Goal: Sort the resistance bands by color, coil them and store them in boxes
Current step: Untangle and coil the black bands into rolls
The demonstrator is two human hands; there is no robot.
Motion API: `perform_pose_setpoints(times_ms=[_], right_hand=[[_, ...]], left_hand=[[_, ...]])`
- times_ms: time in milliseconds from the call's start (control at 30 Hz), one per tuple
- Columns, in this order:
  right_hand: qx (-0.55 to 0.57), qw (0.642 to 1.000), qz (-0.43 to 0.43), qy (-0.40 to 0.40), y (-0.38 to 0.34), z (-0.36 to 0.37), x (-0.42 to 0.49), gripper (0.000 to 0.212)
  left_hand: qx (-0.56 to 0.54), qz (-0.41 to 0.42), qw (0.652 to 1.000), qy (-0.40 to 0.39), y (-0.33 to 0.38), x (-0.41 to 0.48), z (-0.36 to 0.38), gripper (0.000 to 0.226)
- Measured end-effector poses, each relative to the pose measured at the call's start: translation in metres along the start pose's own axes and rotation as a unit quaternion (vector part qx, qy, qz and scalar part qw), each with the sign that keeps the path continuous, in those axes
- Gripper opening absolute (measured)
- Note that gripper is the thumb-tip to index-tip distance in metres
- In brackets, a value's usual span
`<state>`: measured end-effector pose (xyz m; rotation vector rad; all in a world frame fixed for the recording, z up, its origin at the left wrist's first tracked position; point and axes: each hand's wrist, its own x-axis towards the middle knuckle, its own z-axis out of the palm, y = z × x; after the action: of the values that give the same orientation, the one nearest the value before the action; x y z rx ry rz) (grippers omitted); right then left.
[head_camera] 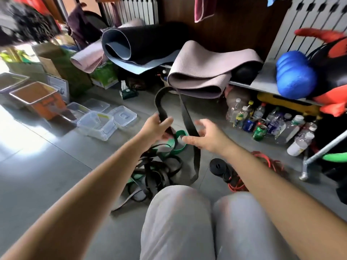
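Open floor lies left of the knees; bottles crowd its far right edge. Clear boxes stand on the floor, left of the hands. Left hand holds the black band above the tangled pile, fingers curled round one strand. Right hand: fingers spread and slack, apparently brushing the other strand, which hangs to the floor.
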<state>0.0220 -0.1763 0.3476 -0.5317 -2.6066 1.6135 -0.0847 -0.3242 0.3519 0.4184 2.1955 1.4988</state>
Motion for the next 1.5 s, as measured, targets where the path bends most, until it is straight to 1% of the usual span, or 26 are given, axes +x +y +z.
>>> perform_pose_setpoints(times_ms=[67,133,200,333,367,400,467,500,533,567,633,733,800,867,933,1033,1067,1100,1167,1200,1233,1300,1333,1400,1467,1500], right_hand=[[-0.046,0.998,-0.041,-0.010,-0.010,0.014,0.007,0.076],[-0.021,0.998,-0.063,0.014,-0.021,0.022,0.011,0.046],[0.035,0.995,-0.066,0.068,-0.032,0.021,0.012,0.014],[0.090,0.979,-0.094,0.159,-0.075,-0.007,0.005,0.028],[0.083,0.975,-0.113,0.173,-0.090,-0.014,-0.001,0.028],[0.075,0.972,-0.133,0.179,-0.103,-0.020,-0.006,0.027],[0.086,0.968,-0.163,0.170,-0.127,-0.025,-0.018,0.024],[0.104,0.966,-0.174,0.161,-0.137,-0.026,-0.023,0.021],[0.122,0.964,-0.182,0.153,-0.145,-0.027,-0.028,0.022],[0.132,0.962,-0.190,0.146,-0.152,-0.028,-0.034,0.024],[0.137,0.958,-0.205,0.148,-0.158,-0.031,-0.042,0.026],[0.126,0.950,-0.205,0.200,-0.156,-0.046,-0.051,0.018],[0.109,0.947,-0.192,0.234,-0.152,-0.061,-0.051,0.015],[0.077,0.956,-0.161,0.232,-0.146,-0.071,-0.052,0.016],[0.048,0.968,-0.132,0.210,-0.133,-0.071,-0.053,0.020],[-0.024,0.988,-0.092,0.124,-0.106,-0.069,-0.061,0.021],[-0.069,0.992,-0.076,0.076,-0.094,-0.068,-0.064,0.019],[-0.133,0.988,-0.062,0.039,-0.080,-0.065,-0.065,0.019],[-0.233,0.971,-0.044,0.040,-0.053,-0.059,-0.066,0.023],[-0.242,0.968,-0.045,0.045,-0.040,-0.056,-0.068,0.019],[-0.228,0.971,-0.054,0.037,-0.031,-0.052,-0.071,0.016],[-0.216,0.974,-0.070,0.012,-0.020,-0.044,-0.083,0.015],[-0.222,0.972,-0.079,0.005,-0.015,-0.041,-0.090,0.014],[-0.225,0.970,-0.090,-0.011,-0.008,-0.034,-0.102,0.016],[-0.212,0.972,-0.098,-0.020,-0.005,-0.027,-0.112,0.017],[-0.198,0.975,-0.103,-0.019,-0.006,-0.025,-0.116,0.016]], left_hand=[[0.037,0.075,0.996,-0.025,0.048,-0.013,-0.005,0.021],[0.105,0.124,0.985,-0.057,0.083,-0.032,-0.008,0.018],[0.094,0.144,0.984,-0.054,0.103,-0.047,-0.011,0.019],[0.009,0.187,0.977,0.099,0.096,-0.054,-0.028,0.012],[0.026,0.189,0.975,0.115,0.085,-0.053,-0.031,0.021],[0.065,0.178,0.977,0.096,0.069,-0.053,-0.032,0.042],[0.150,0.136,0.979,-0.005,0.029,-0.055,-0.020,0.084],[0.174,0.121,0.976,-0.048,0.012,-0.058,-0.010,0.088],[0.176,0.106,0.977,-0.063,-0.002,-0.061,0.001,0.078],[0.152,0.093,0.983,-0.054,-0.013,-0.062,0.010,0.057],[0.066,0.065,0.996,0.001,-0.020,-0.066,0.028,0.014],[-0.128,0.029,0.990,0.052,-0.001,-0.067,0.031,0.022],[-0.188,0.051,0.979,0.058,0.024,-0.064,0.022,0.027],[-0.178,0.095,0.978,0.051,0.052,-0.060,0.012,0.029],[-0.113,0.111,0.987,0.035,0.073,-0.059,0.010,0.029],[0.075,0.039,0.995,-0.043,0.059,-0.063,0.024,0.025],[0.165,0.019,0.983,-0.083,0.043,-0.066,0.029,0.020],[0.266,0.011,0.954,-0.138,0.023,-0.070,0.034,0.013],[0.435,0.009,0.860,-0.266,-0.017,-0.085,0.038,0.009],[0.488,-0.015,0.818,-0.306,-0.032,-0.096,0.038,0.016],[0.513,-0.045,0.792,-0.327,-0.042,-0.106,0.039,0.022],[0.535,-0.075,0.774,-0.330,-0.054,-0.118,0.039,0.036],[0.542,-0.065,0.783,-0.298,-0.053,-0.122,0.040,0.040],[0.517,-0.002,0.836,-0.184,-0.039,-0.127,0.038,0.039],[0.405,0.086,0.906,-0.087,-0.023,-0.133,0.038,0.031],[0.331,0.112,0.934,-0.079,-0.014,-0.138,0.039,0.035]])
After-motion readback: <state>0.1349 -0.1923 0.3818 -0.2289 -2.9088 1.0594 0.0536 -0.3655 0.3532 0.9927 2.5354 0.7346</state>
